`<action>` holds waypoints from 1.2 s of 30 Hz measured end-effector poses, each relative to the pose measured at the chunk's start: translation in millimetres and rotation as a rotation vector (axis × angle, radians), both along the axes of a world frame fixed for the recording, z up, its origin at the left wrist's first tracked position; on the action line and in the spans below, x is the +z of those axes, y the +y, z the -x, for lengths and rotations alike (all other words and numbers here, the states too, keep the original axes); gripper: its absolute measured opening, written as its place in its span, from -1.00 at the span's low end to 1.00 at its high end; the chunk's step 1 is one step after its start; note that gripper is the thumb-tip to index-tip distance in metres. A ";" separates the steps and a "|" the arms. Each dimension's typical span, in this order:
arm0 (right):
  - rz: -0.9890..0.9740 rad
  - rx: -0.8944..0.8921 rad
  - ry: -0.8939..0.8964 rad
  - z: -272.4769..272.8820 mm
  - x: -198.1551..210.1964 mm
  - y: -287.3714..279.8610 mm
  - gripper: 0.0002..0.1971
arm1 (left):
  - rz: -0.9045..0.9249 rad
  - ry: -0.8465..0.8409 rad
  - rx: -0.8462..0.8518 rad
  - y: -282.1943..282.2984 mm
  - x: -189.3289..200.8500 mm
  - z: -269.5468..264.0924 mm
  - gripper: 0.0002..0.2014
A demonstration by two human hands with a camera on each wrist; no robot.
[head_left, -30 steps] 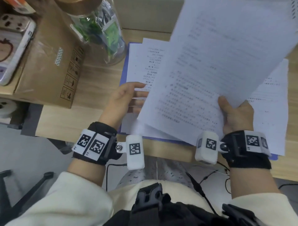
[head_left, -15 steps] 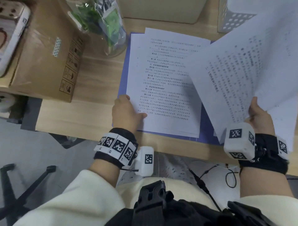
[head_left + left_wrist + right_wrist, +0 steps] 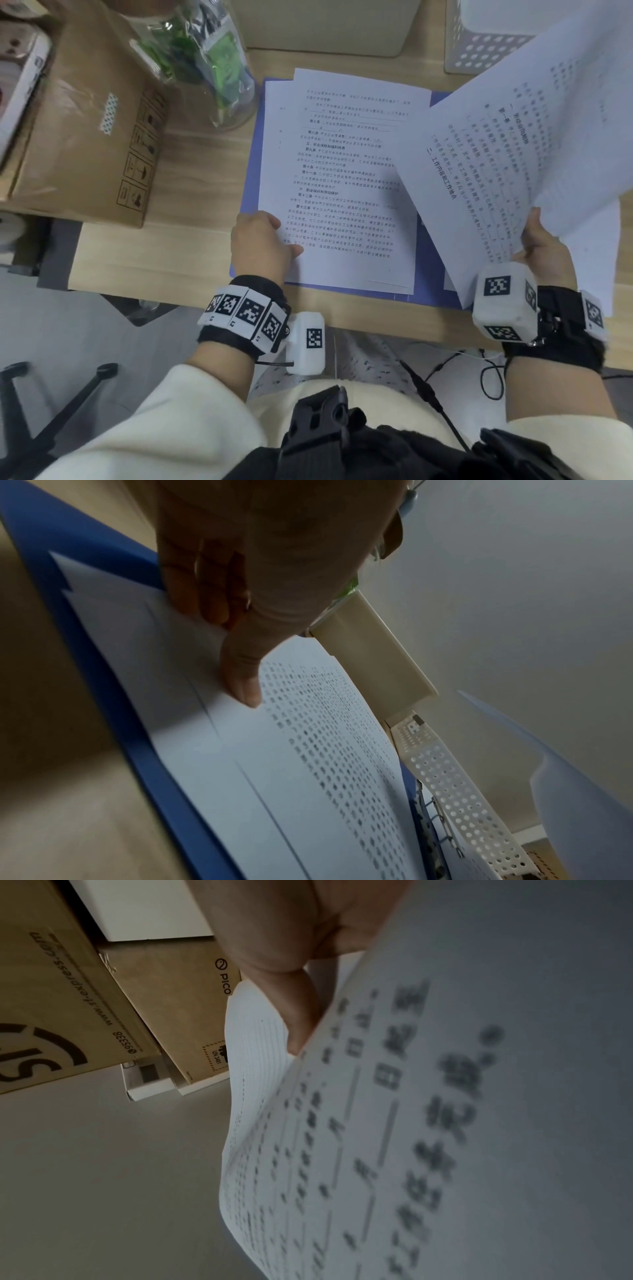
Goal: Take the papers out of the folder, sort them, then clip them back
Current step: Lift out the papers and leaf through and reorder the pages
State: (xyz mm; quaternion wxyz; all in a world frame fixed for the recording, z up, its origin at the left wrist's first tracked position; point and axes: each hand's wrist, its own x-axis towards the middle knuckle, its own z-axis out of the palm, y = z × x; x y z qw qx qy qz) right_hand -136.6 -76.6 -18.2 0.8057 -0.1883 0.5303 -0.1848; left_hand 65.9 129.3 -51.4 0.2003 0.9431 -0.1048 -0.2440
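Note:
An open blue folder lies on the wooden desk. A stack of printed papers rests on its left half. My left hand pinches the stack's lower-left corner; in the left wrist view the thumb lies on the top page and the fingers curl at the edge over the folder. My right hand holds a printed sheet raised and tilted over the folder's right half. In the right wrist view its thumb pinches that sheet near the bottom edge.
A cardboard box stands at the left, with a glass jar of green packets beside it. A beige box and a white perforated basket stand at the back. More paper lies under the raised sheet. Cables hang below the desk edge.
My right hand has swung the raised sheet from over the middle to the right, uncovering the stack. My left hand has let go of it and taken the stack's lower-left corner.

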 end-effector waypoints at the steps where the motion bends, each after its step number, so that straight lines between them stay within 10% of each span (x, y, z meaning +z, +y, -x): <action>1: 0.002 0.000 0.005 -0.6 -0.1 0.1 -0.50 | 0.003 -0.012 -0.010 -0.4 0.5 2.4 -0.52; 36: -0.019 -0.041 -0.010 23.6 -5.0 1.2 -0.47 | 0.144 0.014 0.157 18.1 -0.3 -22.1 -0.34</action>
